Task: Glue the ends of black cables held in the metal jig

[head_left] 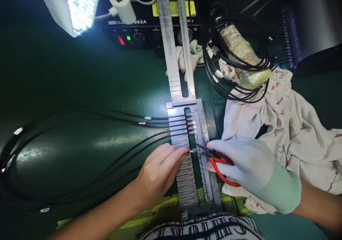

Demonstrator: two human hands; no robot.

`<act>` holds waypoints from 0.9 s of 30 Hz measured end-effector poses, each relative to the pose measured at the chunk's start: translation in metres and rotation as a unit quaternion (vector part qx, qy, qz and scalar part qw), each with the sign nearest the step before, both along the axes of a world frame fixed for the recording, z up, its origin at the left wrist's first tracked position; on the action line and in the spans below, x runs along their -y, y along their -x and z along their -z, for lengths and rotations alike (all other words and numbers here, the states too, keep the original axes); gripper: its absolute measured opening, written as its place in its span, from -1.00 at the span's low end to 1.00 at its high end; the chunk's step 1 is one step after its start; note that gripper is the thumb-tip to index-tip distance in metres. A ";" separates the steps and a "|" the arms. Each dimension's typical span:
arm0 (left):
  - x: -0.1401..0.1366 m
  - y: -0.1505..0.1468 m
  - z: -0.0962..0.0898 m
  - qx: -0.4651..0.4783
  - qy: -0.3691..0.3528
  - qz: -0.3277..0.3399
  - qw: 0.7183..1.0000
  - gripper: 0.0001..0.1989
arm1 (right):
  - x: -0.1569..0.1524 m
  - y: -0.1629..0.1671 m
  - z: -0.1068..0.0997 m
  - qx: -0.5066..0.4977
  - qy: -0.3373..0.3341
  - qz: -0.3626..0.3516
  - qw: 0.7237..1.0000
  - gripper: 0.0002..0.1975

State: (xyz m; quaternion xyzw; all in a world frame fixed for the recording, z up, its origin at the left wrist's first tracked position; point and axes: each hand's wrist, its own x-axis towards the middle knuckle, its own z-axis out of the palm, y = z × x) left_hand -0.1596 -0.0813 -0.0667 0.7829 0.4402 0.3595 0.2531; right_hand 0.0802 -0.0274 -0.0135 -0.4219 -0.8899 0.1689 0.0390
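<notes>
My bare left hand (pixel 161 168) pinches a black cable just behind its stripped end (pixel 193 150), where small coloured wires and a metal tip show. That end lies over the slot of a metal fixture (pixel 185 177) with many grooves. In my right hand (pixel 248 165), which wears a white and green glove, are red-handled pliers (pixel 221 174). Their dark pointed jaws reach the fixture beside the cable end; whether they touch it I cannot tell. Above my left hand, several black cables (pixel 179 128) lie in the grooves, their wired ends (pixel 191 123) in a row over the slot.
A hinged metal frame (pixel 165 29) is swung up behind the fixture. A control box (pixel 133 36) and a bright lamp (pixel 82 6) stand at the back. Coiled cables (pixel 240 97) rest around a plastic-wrapped roll (pixel 240 51) and a white cloth (pixel 301 126). More cables (pixel 16 151) loop at left.
</notes>
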 end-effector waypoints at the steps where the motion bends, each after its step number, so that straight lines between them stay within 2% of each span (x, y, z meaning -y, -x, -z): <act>1: 0.000 0.000 0.001 0.003 -0.004 0.002 1.000 -0.70 | -0.002 -0.004 -0.001 -0.004 -0.021 0.018 1.000 -0.73; 3: 0.000 0.001 0.003 0.006 -0.010 0.004 1.000 -0.68 | -0.008 -0.012 -0.004 -0.003 -0.057 0.056 0.997 -0.71; 8: -0.002 0.001 0.004 -0.010 -0.007 0.002 1.000 -0.69 | -0.021 -0.035 -0.011 0.056 -0.073 0.094 0.991 -0.68; 13: -0.004 -0.001 0.005 -0.045 -0.005 -0.020 0.999 -0.73 | -0.030 -0.057 0.001 0.148 -0.179 0.090 0.968 -0.63; 16: -0.005 -0.002 0.003 -0.066 0.002 -0.034 0.997 -0.74 | -0.029 -0.068 0.007 0.182 -0.193 0.101 0.959 -0.61; 19: -0.005 -0.001 -0.001 -0.109 0.008 -0.042 0.993 -0.78 | -0.021 -0.069 0.001 0.181 -0.223 0.136 0.948 -0.60; 21: -0.003 0.002 -0.004 -0.139 0.003 -0.046 0.989 -0.79 | -0.014 -0.061 -0.007 0.140 -0.240 0.141 0.950 -0.61; 24: 0.005 0.008 -0.004 -0.157 0.009 -0.051 0.986 -0.77 | -0.005 -0.039 -0.011 -0.006 -0.167 0.082 0.983 -0.70; 27: 0.014 0.015 0.001 -0.147 0.014 -0.054 0.988 -0.74 | -0.006 -0.016 0.002 -0.125 -0.068 0.019 0.990 -0.75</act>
